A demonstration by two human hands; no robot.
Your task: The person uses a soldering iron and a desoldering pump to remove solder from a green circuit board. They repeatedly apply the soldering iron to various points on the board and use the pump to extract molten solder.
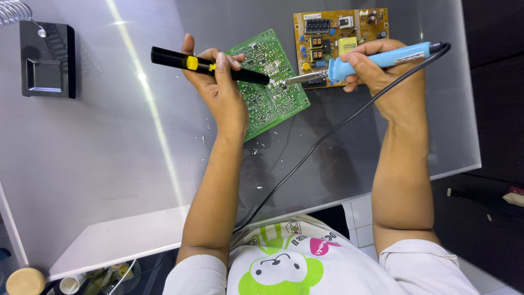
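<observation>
The left hand (221, 90) grips a black desoldering pump (210, 66) with a yellow button, its nozzle down on the green circuit board (273, 101). The right hand (382, 74) is closed around a blue soldering iron (376, 59), whose metal tip meets the pump nozzle at one joint near the board's right edge. It looks like desoldering in mid-step: heat on, suction ready. The next move seems to need both tips steady together. A yellow circuit board (341, 38) lies just beyond, a black stand (48, 60) far left on the table (109, 175).
</observation>
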